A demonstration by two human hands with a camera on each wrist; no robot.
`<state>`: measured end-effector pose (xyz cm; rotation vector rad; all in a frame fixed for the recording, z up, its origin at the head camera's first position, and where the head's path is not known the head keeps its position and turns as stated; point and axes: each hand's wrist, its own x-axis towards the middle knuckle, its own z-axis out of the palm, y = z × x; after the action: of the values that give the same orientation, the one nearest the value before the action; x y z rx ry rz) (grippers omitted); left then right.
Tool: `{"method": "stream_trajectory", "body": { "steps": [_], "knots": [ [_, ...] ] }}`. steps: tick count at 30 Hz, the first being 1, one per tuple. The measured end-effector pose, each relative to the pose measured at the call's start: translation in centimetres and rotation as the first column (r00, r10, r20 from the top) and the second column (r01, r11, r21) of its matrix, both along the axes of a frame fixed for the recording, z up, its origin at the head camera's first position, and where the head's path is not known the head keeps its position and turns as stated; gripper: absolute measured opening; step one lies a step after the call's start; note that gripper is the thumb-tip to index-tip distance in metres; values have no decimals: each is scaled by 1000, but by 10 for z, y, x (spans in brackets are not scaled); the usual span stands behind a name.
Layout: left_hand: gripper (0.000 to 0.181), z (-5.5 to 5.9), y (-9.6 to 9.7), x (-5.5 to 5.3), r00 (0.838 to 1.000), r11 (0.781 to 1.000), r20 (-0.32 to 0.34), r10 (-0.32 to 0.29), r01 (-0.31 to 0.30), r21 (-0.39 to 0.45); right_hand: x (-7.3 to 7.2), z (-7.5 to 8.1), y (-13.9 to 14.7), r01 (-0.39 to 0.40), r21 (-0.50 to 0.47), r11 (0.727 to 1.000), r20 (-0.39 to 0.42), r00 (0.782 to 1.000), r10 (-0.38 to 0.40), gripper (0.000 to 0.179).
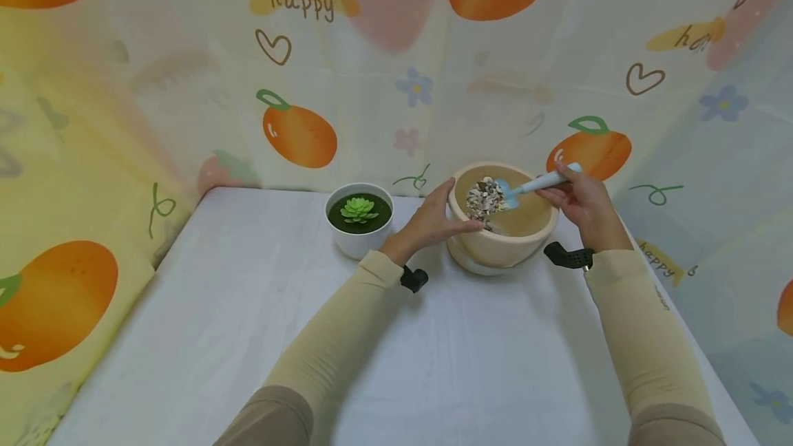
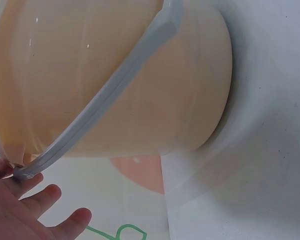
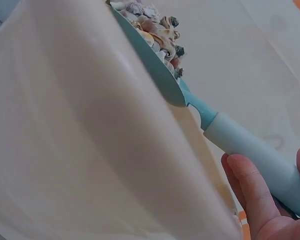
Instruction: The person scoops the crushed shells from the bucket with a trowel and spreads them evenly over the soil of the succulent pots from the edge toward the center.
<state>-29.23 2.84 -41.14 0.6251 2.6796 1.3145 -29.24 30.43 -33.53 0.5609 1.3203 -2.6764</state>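
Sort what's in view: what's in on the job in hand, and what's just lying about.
In the job:
- scoop, held by the right hand
- shells, at the scoop's blade
- bucket, touched by the left hand

Apparently just there:
- potted plant, held by neither hand
- printed cloth, as backdrop

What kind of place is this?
It looks like a little play or filming corner, probably indoors. A white table stands by a curtain printed with oranges and "happy", and on the table are a small plant and a bucket.
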Motion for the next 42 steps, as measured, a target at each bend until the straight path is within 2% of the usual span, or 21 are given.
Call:
{"method": "stream_trajectory", "body": {
  "steps": [6,12,16,20,27,30,34,42],
  "knots": [
    [112,4,-2,-1,999,1000,-37,-10,10,0,2,0,-1,33,18,999,-56,998,-32,25],
    [113,5,-7,-3,999,1000,-22,-30,30,6,3,-1,-6,70,5,998,-88,994,-69,28],
    [115,4,-10,-4,999,998,-10,-52,52,19,5,-2,-9,124,41,991,-79,990,-120,33],
    [116,1,-14,-7,998,998,-22,-66,66,-4,7,-3,-10,186,71,980,-67,981,-182,30],
    [115,1,-17,-6,996,996,-27,-89,89,-25,9,-7,-10,280,66,958,-78,958,-275,29],
    [115,1,-16,-5,995,995,-20,-97,97,-21,10,-9,-10,295,54,954,-87,953,-289,27],
    [114,0,-15,-4,995,995,-16,-95,95,-21,11,-10,-10,311,-11,950,-106,945,-311,22],
    [111,0,-16,-1,997,997,-11,-74,74,-24,13,-10,-16,301,-51,952,-154,940,-305,31]
  ]
}}
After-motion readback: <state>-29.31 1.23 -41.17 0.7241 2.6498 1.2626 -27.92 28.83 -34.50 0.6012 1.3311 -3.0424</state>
